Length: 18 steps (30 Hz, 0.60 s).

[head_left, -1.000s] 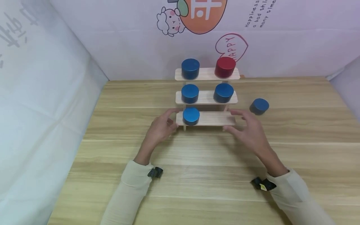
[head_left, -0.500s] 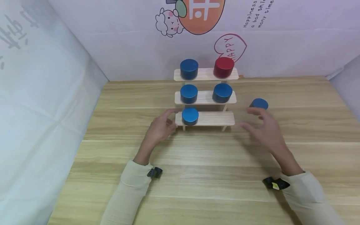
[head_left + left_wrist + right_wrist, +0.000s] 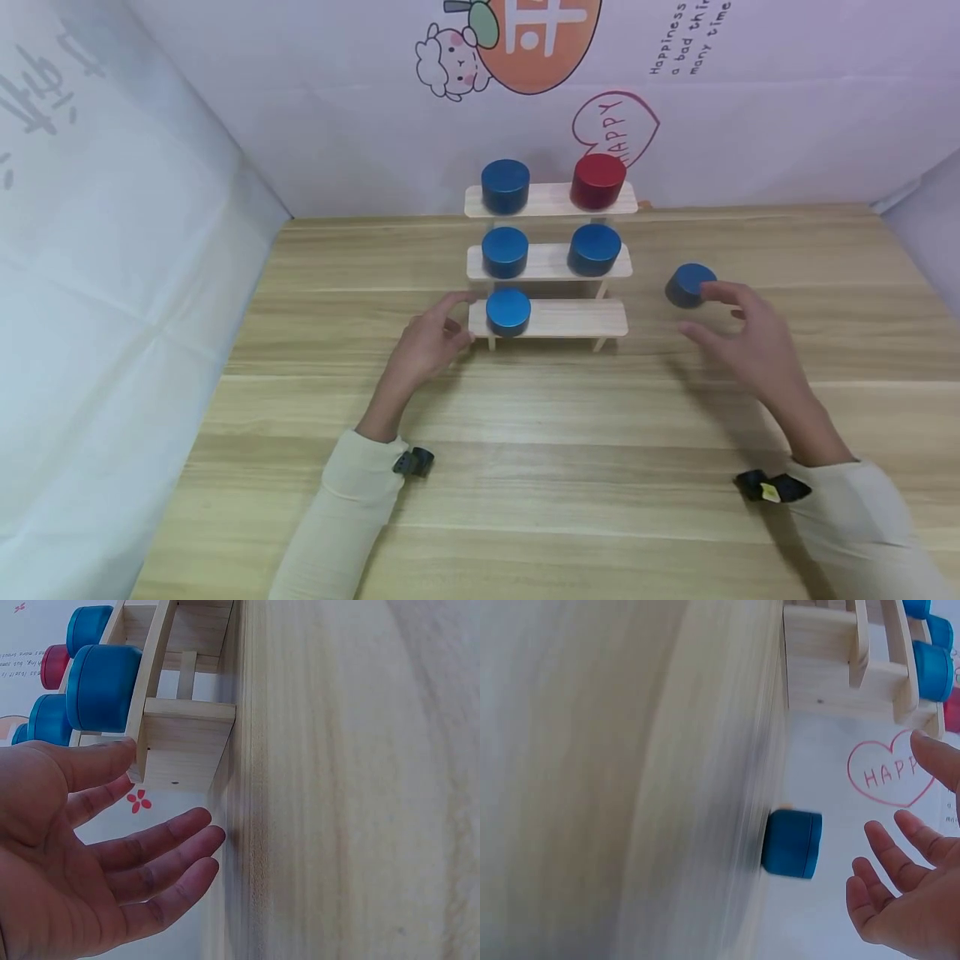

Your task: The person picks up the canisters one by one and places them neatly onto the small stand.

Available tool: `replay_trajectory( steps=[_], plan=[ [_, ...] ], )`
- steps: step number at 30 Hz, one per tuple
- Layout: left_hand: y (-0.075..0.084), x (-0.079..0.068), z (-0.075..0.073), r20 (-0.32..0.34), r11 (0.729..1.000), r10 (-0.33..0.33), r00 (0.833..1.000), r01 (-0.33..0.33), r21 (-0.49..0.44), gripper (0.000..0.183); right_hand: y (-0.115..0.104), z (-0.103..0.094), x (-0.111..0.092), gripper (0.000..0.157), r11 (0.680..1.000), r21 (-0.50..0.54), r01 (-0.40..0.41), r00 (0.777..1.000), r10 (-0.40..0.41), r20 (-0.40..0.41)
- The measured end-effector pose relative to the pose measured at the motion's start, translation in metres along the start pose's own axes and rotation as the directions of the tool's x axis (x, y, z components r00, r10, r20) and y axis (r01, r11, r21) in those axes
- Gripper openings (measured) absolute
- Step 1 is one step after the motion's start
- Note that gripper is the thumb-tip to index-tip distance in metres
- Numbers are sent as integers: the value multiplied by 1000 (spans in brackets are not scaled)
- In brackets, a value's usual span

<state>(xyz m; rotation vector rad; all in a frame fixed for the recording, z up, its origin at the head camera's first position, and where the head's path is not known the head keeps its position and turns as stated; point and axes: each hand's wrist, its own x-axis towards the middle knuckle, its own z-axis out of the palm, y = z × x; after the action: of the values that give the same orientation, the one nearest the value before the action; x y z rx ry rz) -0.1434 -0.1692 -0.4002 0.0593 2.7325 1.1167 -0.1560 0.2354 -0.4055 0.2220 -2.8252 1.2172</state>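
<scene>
A three-step wooden display stand (image 3: 577, 318) stands at the back of the table. My left hand (image 3: 427, 346) is at the left end of its lowest shelf; in the left wrist view the thumb and forefinger (image 3: 101, 761) pinch the board's end, the other fingers spread loosely. A blue round tin (image 3: 508, 312) sits on that shelf's left side. To the right of the stand, another blue round tin (image 3: 687, 285) rests on the table. My right hand (image 3: 757, 342) hovers just right of and in front of it, fingers apart, holding nothing; the right wrist view shows this tin (image 3: 791, 844) clear of the fingers.
Two blue tins (image 3: 505, 253) (image 3: 594, 250) occupy the middle shelf. On the top shelf are a blue tin (image 3: 506, 187) and a red tin (image 3: 597, 182). A printed white cloth (image 3: 360, 125) hangs close behind the stand, with more cloth (image 3: 112, 292) along the left.
My right hand has left the right end of the lowest shelf and moved right, past the front of the loose blue tin. The left hand and the stand have stayed in place.
</scene>
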Motion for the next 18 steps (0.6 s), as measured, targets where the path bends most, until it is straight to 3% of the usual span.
replay_trajectory(
  steps=[18],
  plan=[
    [-1,0,1,0,1000,-1,1000,1,4,54,36,-31,7,75,996,-76,-50,998,53,37]
  ],
)
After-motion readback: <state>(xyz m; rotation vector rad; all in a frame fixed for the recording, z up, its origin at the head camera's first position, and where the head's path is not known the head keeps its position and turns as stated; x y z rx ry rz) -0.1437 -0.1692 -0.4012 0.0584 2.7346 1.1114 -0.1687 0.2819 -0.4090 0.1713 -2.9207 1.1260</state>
